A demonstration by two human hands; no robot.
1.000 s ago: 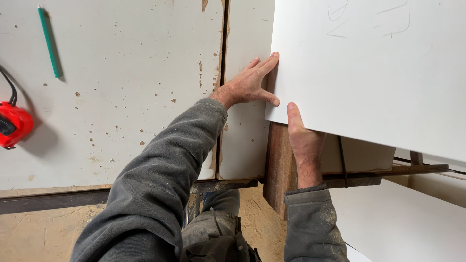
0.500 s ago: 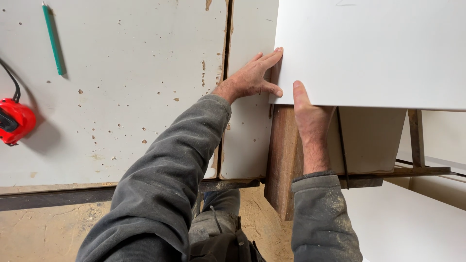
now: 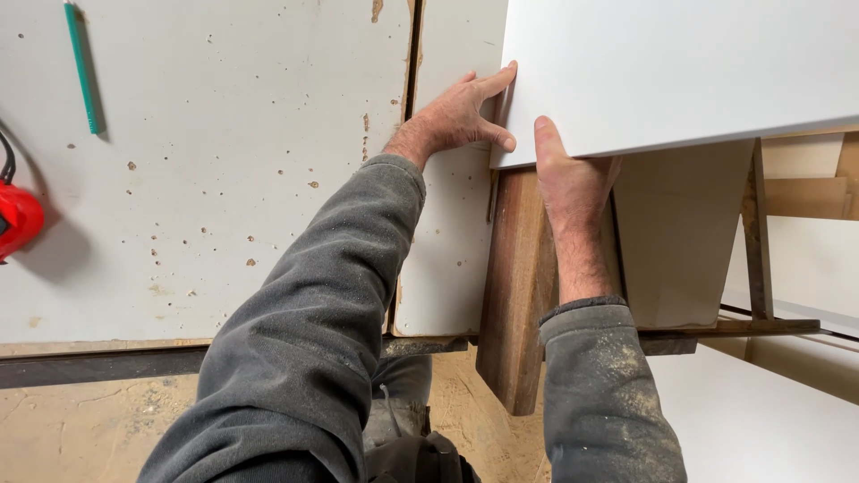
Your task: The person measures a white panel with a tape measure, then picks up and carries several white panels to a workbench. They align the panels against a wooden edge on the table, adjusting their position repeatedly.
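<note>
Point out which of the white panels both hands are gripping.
The clean white board at upper right. The left hand holds its left edge, the right hand its near edge; the speckled bench panels lie flat, ungripped.

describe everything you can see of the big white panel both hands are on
The white panel is a flat, smooth, clean sheet with straight edges, running off the frame at top and right. Its near corner overhangs a brown wooden board. The left hand grips its left edge; the right hand holds its lower edge, thumb on top.
</note>
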